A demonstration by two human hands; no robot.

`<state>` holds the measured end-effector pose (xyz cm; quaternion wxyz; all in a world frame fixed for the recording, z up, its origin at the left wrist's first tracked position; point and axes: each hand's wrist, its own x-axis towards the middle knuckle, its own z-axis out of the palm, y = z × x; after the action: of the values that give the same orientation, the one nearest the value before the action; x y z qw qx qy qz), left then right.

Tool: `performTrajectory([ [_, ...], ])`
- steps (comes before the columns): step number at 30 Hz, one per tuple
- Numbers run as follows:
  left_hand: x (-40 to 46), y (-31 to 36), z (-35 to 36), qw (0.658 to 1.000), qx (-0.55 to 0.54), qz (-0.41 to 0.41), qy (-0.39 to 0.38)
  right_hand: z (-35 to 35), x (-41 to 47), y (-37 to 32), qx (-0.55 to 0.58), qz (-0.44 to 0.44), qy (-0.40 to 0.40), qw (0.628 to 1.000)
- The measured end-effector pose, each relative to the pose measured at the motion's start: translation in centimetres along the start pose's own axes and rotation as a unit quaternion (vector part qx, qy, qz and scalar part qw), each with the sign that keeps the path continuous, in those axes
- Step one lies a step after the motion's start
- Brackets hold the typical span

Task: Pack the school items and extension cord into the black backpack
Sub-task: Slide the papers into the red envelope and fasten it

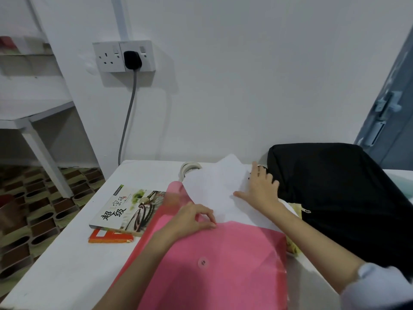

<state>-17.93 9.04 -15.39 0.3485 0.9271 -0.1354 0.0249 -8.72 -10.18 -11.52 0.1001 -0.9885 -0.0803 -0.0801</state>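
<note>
A pink plastic folder (223,260) with a snap button lies on the white table (67,269) in front of me. White paper sheets (214,189) stick out of its far open end. My left hand (192,218) pinches the folder's edge where the paper enters. My right hand (259,189) lies flat on the sheets with fingers spread. The black backpack (339,198) rests at the right, touching my right hand. A coiled white extension cord (188,168) peeks out behind the paper. A book with Chinese characters (127,209) lies on an orange book (109,238) at the left.
A black plug with a grey cable (131,61) sits in the wall socket above the table. A white shelf unit (33,117) stands at the left over a patterned floor. A grey-blue door (388,104) is at the far right. Something yellowish (292,245) lies under the folder's right edge.
</note>
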Motion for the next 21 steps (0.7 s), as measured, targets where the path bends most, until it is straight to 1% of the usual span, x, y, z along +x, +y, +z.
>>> performTrajectory([
  [1, 0.0, -0.2, -0.1, 1.000, 0.007, -0.008, 0.003, 0.0, 0.5, 0.3, 0.059, 0.063, -0.035, 0.996],
  [2, 0.0, -0.2, -0.3, 0.999, 0.037, -0.026, 0.005, 0.0, 1.1, 0.9, 0.115, 0.092, -0.071, 0.987],
  [3, -0.1, -0.4, -0.6, 0.995, 0.093, -0.046, 0.004, 0.1, 1.6, 1.4, 0.157, 0.087, -0.095, 0.979],
  [5, -0.7, -0.9, -1.2, 0.970, 0.227, -0.085, -0.005, 0.3, 2.2, 2.3, 0.198, 0.043, -0.104, 0.974],
  [6, -1.1, -1.2, -1.7, 0.963, 0.255, -0.092, -0.006, 0.4, 2.3, 2.6, 0.209, 0.027, -0.103, 0.972],
  [7, -1.4, -1.7, -2.1, 0.964, 0.248, -0.098, -0.009, 0.6, 2.4, 2.7, 0.218, 0.021, -0.108, 0.970],
  [8, -1.7, -2.2, -2.6, 0.970, 0.219, -0.106, -0.014, 0.7, 2.5, 2.8, 0.221, 0.015, -0.116, 0.968],
  [10, -2.0, -2.6, -3.3, 0.987, 0.123, -0.101, -0.018, 1.0, 2.6, 2.5, 0.223, 0.002, -0.119, 0.967],
  [11, -1.9, -2.7, -3.4, 0.993, 0.078, -0.093, 0.000, 1.2, 2.7, 2.3, 0.231, -0.010, -0.115, 0.966],
  [12, -1.8, -2.6, -3.3, 0.995, 0.037, -0.086, 0.041, 1.3, 2.9, 2.1, 0.240, -0.029, -0.112, 0.964],
  [13, -1.7, -2.7, -3.3, 0.991, 0.000, -0.089, 0.104, 1.3, 2.9, 1.8, 0.246, -0.055, -0.114, 0.961],
  [15, -1.6, -2.8, -3.5, 0.964, -0.059, -0.123, 0.228, 1.0, 2.8, 1.4, 0.267, -0.102, -0.140, 0.948],
  [16, -1.6, -2.8, -3.8, 0.949, -0.087, -0.152, 0.260, 0.7, 2.8, 1.3, 0.284, -0.115, -0.158, 0.939],
  [18, -1.7, -3.1, -4.4, 0.928, -0.150, -0.202, 0.274, -0.1, 3.0, 1.5, 0.310, -0.129, -0.187, 0.923],
  [19, -1.8, -3.3, -4.6, 0.927, -0.168, -0.209, 0.264, -0.4, 3.1, 1.6, 0.312, -0.135, -0.197, 0.920],
  [20, -2.0, -3.6, -4.8, 0.931, -0.162, -0.213, 0.247, -0.8, 3.2, 1.6, 0.308, -0.141, -0.206, 0.918],
  [21, -2.1, -3.8, -4.8, 0.940, -0.135, -0.219, 0.226, -1.2, 3.4, 1.8, 0.306, -0.146, -0.214, 0.916],
])
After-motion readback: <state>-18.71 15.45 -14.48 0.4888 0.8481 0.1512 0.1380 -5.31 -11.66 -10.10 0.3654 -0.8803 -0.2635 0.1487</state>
